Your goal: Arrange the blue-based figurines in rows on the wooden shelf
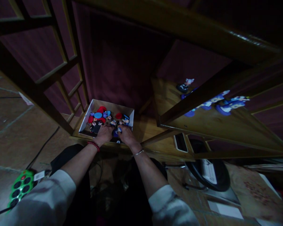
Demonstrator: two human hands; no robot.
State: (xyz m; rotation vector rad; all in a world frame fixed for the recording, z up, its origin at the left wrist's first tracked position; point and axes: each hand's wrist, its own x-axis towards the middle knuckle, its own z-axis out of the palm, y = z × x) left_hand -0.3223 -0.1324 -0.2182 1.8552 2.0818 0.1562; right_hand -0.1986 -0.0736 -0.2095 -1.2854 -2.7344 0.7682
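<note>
A shallow white cardboard box [130,116] sits on the low wooden shelf, holding several small figurines with red, blue, purple and black bases. My left hand [104,133] reaches over its near edge, fingers curled down among the figurines; what they grip is hard to see in the dim light. Beside it, my right hand [126,134] pinches a small figurine [119,129] with purple on it at the near side of the box. A blue round base [98,115] and a red one [118,115] show farther back in the box.
More figurines [231,105] stand on the raised wooden shelf [169,116] at right, behind a slanting post. A phone [180,142] lies on the lower shelf. A black stool [217,175] is at right; a green power strip [21,188] and cables are on the floor at left.
</note>
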